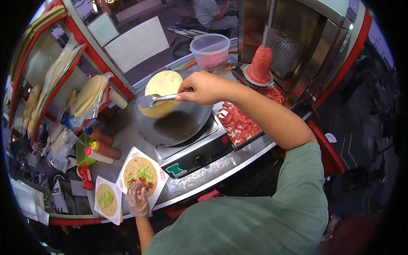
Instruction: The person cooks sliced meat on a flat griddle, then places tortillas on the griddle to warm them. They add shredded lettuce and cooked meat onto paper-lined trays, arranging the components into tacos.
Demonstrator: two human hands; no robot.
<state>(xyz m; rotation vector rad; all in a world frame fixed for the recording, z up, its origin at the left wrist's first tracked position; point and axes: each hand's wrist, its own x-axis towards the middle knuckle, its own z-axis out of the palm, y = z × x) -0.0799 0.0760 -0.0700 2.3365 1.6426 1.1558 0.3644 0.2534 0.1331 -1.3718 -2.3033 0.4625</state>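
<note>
My right hand (204,88) grips metal tongs (163,98) over the wok. Their broad tip is on a round flatbread (163,83), which stands tilted against the far side of the dark wok (178,127). At the lower left, my left hand (138,199) wears a clear plastic glove. Its fingers are bunched at some red strips (148,183) beside shredded lettuce (143,173) on a second flatbread (131,167). White paper (160,180) lies under that one. A smaller flatbread (102,205) with lettuce sits on its own paper to the left.
The wok rests on a stove (199,155). To its right, a tray holds red sliced meat (240,123) below a meat cone (260,63) on a spit. Sauce bottles (102,155), stacked flatbreads (89,95) and a plastic tub (209,44) stand around. A person (212,12) sits outside.
</note>
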